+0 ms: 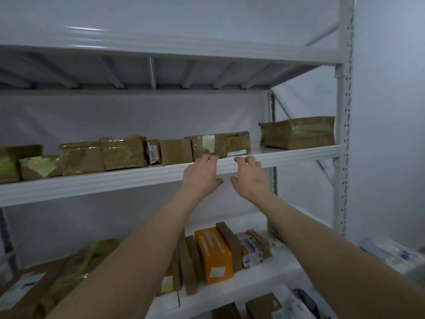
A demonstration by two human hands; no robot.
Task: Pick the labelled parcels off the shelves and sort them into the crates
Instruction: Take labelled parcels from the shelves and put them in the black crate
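Hands raised, we hold nothing: our left hand (202, 174) and right hand (249, 177) are loosely bent at the middle shelf (299, 156). The taped parcel (220, 145) lies just beyond them, long axis along the shelf. Our left fingertips are nearest, perhaps touching it. 0 crates show.

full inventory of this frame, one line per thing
shelving rack: one, white, fills the view
taped parcels: about nine, brown, row on the middle shelf
orange box: one, orange, upright on lower shelf
flat parcels: several, brown, standing beside the orange box
packet: one, blue and white, right of those
large parcels: count unclear, brown, lower shelf left, behind left arm
brown box: one, bottom edge
left hand: one, fingertips at the pale-labelled parcel
right hand: one, beside it at shelf edge, empty
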